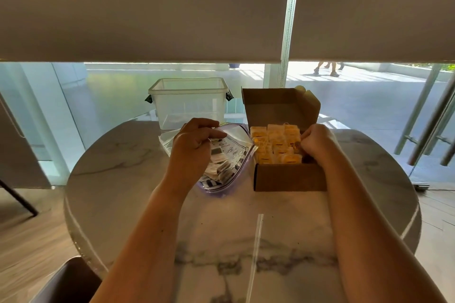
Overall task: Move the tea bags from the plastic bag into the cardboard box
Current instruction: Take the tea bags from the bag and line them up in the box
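Yellow-tagged paper tea bags [275, 145] nearly fill open brown cardboard box [290, 177]; right hand [316, 141] curled, pinching one inside. Left hand [194, 140] grips clear zip plastic bag [236, 155], few left; round marble table [246, 229] bare toward near edge

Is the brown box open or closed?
Open. The cardboard box's lid stands up at the back, and rows of yellow tea bags show inside.

Two hands are showing: the left hand [194, 140] and the right hand [316, 141]. One plastic bag [231, 155], one cardboard box [290, 177] and one clear container [189, 101] are sitting on one desk [270, 216]. The tea bags [275, 142] are lying too tightly packed to count.
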`<state>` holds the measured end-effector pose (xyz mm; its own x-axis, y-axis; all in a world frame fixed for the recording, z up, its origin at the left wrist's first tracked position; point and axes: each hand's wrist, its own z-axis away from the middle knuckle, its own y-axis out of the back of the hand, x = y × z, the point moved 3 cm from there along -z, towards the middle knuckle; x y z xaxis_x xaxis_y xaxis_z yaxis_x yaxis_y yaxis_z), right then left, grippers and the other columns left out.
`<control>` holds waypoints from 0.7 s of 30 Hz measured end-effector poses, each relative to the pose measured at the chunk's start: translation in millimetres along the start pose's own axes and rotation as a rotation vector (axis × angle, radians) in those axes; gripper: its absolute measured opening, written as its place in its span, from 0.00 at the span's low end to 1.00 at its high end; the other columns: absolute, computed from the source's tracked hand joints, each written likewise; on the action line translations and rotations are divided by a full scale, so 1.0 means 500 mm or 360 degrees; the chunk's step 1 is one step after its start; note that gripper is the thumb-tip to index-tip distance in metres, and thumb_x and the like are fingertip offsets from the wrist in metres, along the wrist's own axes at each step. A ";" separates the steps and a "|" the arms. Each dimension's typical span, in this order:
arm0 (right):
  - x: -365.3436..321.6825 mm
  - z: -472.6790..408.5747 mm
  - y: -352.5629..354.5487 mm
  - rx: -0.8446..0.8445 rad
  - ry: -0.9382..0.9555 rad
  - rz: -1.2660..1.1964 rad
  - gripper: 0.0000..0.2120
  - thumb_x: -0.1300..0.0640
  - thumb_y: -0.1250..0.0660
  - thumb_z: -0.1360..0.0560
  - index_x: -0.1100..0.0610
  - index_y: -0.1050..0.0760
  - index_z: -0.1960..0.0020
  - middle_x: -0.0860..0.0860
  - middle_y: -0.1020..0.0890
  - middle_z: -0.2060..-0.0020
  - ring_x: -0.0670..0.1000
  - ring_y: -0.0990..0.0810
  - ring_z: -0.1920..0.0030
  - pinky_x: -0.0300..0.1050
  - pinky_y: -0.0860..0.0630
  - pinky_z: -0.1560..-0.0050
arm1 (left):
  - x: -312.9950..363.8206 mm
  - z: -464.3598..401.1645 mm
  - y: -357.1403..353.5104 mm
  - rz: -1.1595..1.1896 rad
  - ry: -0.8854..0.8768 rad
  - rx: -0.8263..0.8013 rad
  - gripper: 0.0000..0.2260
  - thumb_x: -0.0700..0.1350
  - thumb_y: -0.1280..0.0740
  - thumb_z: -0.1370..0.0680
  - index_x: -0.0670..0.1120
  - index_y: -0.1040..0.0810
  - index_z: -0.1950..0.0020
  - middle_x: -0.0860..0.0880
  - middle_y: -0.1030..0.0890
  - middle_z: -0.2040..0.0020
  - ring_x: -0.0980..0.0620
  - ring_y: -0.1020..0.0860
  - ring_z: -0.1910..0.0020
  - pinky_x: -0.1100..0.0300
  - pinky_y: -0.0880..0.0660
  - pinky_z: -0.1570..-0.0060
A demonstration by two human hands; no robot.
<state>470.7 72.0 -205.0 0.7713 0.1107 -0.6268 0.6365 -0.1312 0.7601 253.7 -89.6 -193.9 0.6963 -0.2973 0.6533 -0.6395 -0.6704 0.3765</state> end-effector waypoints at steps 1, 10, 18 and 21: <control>0.003 -0.003 0.001 0.0038 -0.0007 0.0005 0.08 0.64 0.35 0.25 0.65 0.22 0.48 0.60 0.20 0.54 0.57 0.23 0.57 0.47 0.25 0.57 | -0.001 0.000 0.000 0.0010 0.0010 0.0003 0.19 0.24 0.43 0.28 0.41 0.16 0.54 0.52 0.24 0.48 0.58 0.26 0.48 0.79 0.31 0.53; -0.139 0.152 0.037 -0.0264 0.0875 -0.0640 0.07 0.58 0.29 0.28 0.50 0.26 0.55 0.45 0.20 0.62 0.43 0.21 0.67 0.29 0.27 0.71 | -0.009 -0.002 -0.002 0.0031 -0.0037 0.0011 0.18 0.26 0.42 0.27 0.43 0.17 0.53 0.51 0.23 0.47 0.57 0.25 0.48 0.76 0.30 0.51; -0.214 0.220 -0.125 -0.0579 0.1230 0.0357 0.13 0.61 0.37 0.24 0.60 0.25 0.40 0.56 0.21 0.43 0.51 0.23 0.46 0.41 0.27 0.45 | -0.016 -0.002 0.001 0.0096 -0.0048 0.0015 0.18 0.27 0.41 0.27 0.43 0.16 0.51 0.50 0.21 0.47 0.55 0.24 0.45 0.60 0.26 0.43; -0.221 0.224 -0.153 -0.0539 0.1192 0.0590 0.13 0.60 0.41 0.22 0.62 0.28 0.39 0.58 0.24 0.42 0.55 0.26 0.42 0.43 0.30 0.42 | -0.014 -0.001 0.002 0.0115 -0.0027 0.0003 0.18 0.27 0.42 0.27 0.44 0.17 0.51 0.51 0.22 0.47 0.57 0.24 0.45 0.58 0.25 0.42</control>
<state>337.0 -40.2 -213.4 0.6483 0.7474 -0.1452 0.2210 -0.0022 0.9753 247.8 -87.7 -197.8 0.6538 -0.3564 0.6675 -0.6876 -0.6480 0.3276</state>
